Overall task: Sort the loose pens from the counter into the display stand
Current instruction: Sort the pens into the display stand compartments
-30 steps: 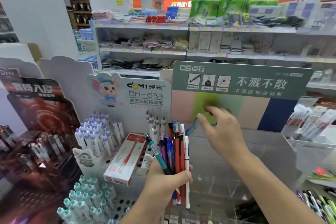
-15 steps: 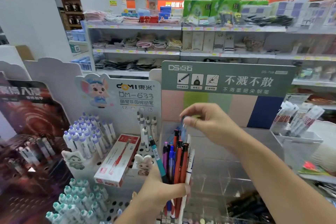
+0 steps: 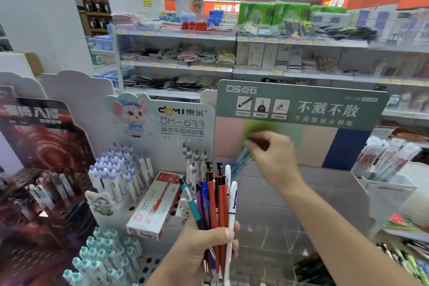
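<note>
My left hand (image 3: 204, 246) grips an upright bunch of pens (image 3: 214, 199): red, purple, blue, teal and white ones. My right hand (image 3: 274, 158) is raised above and behind the bunch and pinches a blue pen (image 3: 241, 160) that slants down to the left, blurred by motion. Behind both hands stands the clear acrylic display stand (image 3: 290, 211) with a green header card. Its compartments look see-through, and their contents are hard to make out.
Left of the stand, a white DM-633 pen rack (image 3: 144, 195) holds several purple-capped and teal-capped pens, and a red-and-white pen box (image 3: 155, 204) lies on it. A dark rack (image 3: 39, 183) stands further left. A white tray of packaged pens (image 3: 390, 162) sits at the right. Store shelves (image 3: 232, 37) fill the background.
My right hand drew a blue pen up from the bunch and has moved it up and right toward the stand's back. My left hand keeps holding the bunch.
</note>
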